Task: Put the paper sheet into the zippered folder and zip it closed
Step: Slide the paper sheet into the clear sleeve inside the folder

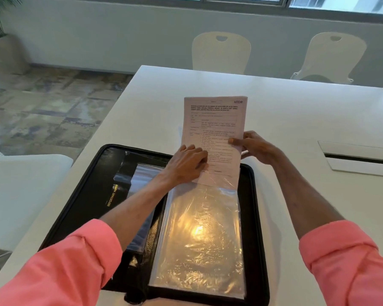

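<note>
A zippered folder (91, 186) lies open on the white bench (296, 111), its black left half bearing gold lettering. On the folder's right half sits a clear plastic sleeve (199, 235), shiny with a reflected light. The paper sheet (215, 120), printed with text, stands tilted over the folder's far edge. Its lower end is tucked into the sleeve's open top, and most of its length is outside, above the bench beyond the folder.

The left hand (187, 164) lies palm down on the sheet's lower left part, just above the sleeve's mouth. Its fingers are nearly straight and rest on the printed face; its thumb is hidden. The right hand (255, 147) grips the sheet's right edge, over the folder's far right corner, with the thumb on the front and the fingers curled behind. Both forearms come out of rolled pink sleeves (345, 261).

Right of the folder, a hatch (358, 157) is set into the bench. Beyond the folder, two white chairs (221, 51) stand at the bench's far side.
</note>
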A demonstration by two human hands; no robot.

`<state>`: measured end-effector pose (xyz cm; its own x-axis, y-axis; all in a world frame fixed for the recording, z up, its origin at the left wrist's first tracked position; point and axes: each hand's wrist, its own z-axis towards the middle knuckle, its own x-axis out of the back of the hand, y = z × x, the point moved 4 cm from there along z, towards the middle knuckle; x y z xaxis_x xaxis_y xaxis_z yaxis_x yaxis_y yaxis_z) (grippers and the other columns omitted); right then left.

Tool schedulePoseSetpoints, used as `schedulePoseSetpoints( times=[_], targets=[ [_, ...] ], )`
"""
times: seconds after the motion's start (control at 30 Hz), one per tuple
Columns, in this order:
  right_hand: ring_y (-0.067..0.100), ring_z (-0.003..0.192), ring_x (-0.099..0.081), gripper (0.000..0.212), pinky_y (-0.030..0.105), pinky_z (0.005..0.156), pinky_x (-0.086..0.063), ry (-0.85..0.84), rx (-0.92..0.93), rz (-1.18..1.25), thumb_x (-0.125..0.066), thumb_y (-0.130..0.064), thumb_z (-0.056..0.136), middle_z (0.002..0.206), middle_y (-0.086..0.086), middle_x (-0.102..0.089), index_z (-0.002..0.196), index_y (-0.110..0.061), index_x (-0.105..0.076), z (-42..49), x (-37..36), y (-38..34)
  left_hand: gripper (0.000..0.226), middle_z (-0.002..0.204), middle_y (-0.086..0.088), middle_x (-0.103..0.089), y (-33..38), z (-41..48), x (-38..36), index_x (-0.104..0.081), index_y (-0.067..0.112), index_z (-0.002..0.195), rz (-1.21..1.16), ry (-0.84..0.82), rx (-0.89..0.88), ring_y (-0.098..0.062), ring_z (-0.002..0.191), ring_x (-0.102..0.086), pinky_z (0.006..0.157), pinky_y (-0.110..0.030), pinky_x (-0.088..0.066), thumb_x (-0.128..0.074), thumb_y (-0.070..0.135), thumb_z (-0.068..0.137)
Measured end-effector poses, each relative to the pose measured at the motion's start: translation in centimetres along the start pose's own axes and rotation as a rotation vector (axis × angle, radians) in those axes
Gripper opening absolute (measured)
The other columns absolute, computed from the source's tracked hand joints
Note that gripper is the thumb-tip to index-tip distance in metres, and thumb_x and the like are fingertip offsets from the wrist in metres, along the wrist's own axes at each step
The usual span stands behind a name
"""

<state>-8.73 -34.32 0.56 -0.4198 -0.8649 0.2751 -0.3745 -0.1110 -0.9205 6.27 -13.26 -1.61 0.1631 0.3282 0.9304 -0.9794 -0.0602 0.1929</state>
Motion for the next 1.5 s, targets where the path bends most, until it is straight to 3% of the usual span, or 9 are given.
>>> schedulePoseSetpoints(
  times=[0.33,0.43,0.57,0.77,0.87,0.97,1.07,1.3,1.5],
  targets=[
    [0.026,0.107,-0.081,0.031,0.045,0.086,-0.068,0.015,0.005,-0.005,-0.075,-0.033,0.103,0.119,0.006,-0.083,0.131,-0.019,-0.074,0.3,-0.3,-0.8,0.027,0.110,0.003,-0.076,6.0,3.0,-1.0,-0.065,0.023,0.106,-0.179,-0.044,-0.074,-0.021,0.099,-0.067,0.096,-0.040,-0.051,-0.062,0.050,0.105],
    [0.027,0.109,-0.081,0.035,0.045,0.088,-0.067,0.015,-0.010,0.009,-0.077,-0.032,0.102,0.122,0.004,-0.083,0.134,-0.019,-0.074,0.2,-0.1,-0.6,0.018,0.100,0.000,-0.078,8.1,4.3,-1.4,-0.069,0.019,0.105,-0.194,0.056,-0.052,-0.023,0.090,-0.071,0.092,-0.042,-0.056,-0.069,0.037,0.104],
    [0.028,0.110,-0.081,0.036,0.042,0.084,-0.067,-0.018,-0.060,0.035,-0.076,-0.029,0.103,0.122,0.006,-0.083,0.135,-0.015,-0.073,-0.1,-0.5,0.0,0.008,0.106,-0.004,-0.079,8.4,4.6,-2.1,-0.068,0.016,0.104,-0.184,0.111,0.006,-0.024,0.093,-0.071,0.094,-0.047,-0.058,-0.064,0.023,0.103],
    [0.021,0.091,-0.077,0.040,0.035,0.080,-0.066,-0.133,-0.183,-0.019,-0.060,-0.006,0.090,0.103,0.011,-0.077,0.128,-0.013,-0.073,-0.2,-1.8,1.4,0.023,0.116,-0.001,-0.078,7.5,4.6,-2.5,-0.071,0.020,0.119,-0.132,0.158,0.030,-0.024,0.106,-0.071,0.101,-0.042,-0.051,-0.058,0.034,0.107],
    [0.026,0.106,-0.080,0.034,0.037,0.083,-0.068,-0.131,-0.169,0.027,-0.071,-0.013,0.100,0.117,0.011,-0.081,0.135,-0.011,-0.070,0.0,-1.8,1.7,0.031,0.122,-0.001,-0.079,5.7,3.7,-2.2,-0.069,0.023,0.130,-0.134,0.110,0.001,-0.023,0.108,-0.072,0.101,-0.043,-0.050,-0.058,0.041,0.108],
    [0.034,0.120,-0.077,0.042,0.045,0.093,-0.068,-0.110,-0.150,0.118,-0.074,-0.004,0.099,0.132,0.016,-0.076,0.140,-0.005,-0.064,0.3,-1.5,1.9,0.024,0.115,0.001,-0.080,2.2,2.0,-2.0,-0.068,0.023,0.104,-0.081,0.039,-0.001,-0.020,0.098,-0.067,0.096,-0.037,-0.045,-0.061,0.046,0.106],
    [0.040,0.127,-0.073,0.052,0.053,0.102,-0.064,-0.091,-0.123,0.262,-0.066,0.009,0.097,0.139,0.022,-0.071,0.147,0.000,-0.056,0.6,-1.7,1.9,0.024,0.110,0.007,-0.078,-1.2,0.1,-1.2,-0.071,0.023,0.102,-0.059,0.021,0.005,-0.015,0.098,-0.064,0.095,-0.035,-0.044,-0.064,0.046,0.105],
    [0.038,0.121,-0.076,0.037,0.060,0.107,-0.060,0.259,-0.073,0.254,-0.064,-0.029,0.110,0.130,0.014,-0.078,0.142,-0.011,-0.065,1.5,-3.2,0.2,0.014,0.109,0.011,-0.075,-3.4,-2.1,-0.5,-0.073,0.025,0.106,-0.099,0.004,0.013,-0.012,0.100,-0.062,0.091,-0.032,-0.042,-0.072,0.038,0.101],
    [0.044,0.122,-0.074,0.038,0.062,0.102,-0.061,0.180,0.038,0.176,-0.061,-0.024,0.113,0.137,0.022,-0.074,0.148,-0.009,-0.060,1.1,-2.4,-0.3,0.014,0.117,0.006,-0.074,-3.1,-2.2,-0.8,-0.073,0.023,0.108,-0.122,0.031,0.032,-0.013,0.103,-0.061,0.090,-0.028,-0.038,-0.074,0.035,0.101]
  ],
)
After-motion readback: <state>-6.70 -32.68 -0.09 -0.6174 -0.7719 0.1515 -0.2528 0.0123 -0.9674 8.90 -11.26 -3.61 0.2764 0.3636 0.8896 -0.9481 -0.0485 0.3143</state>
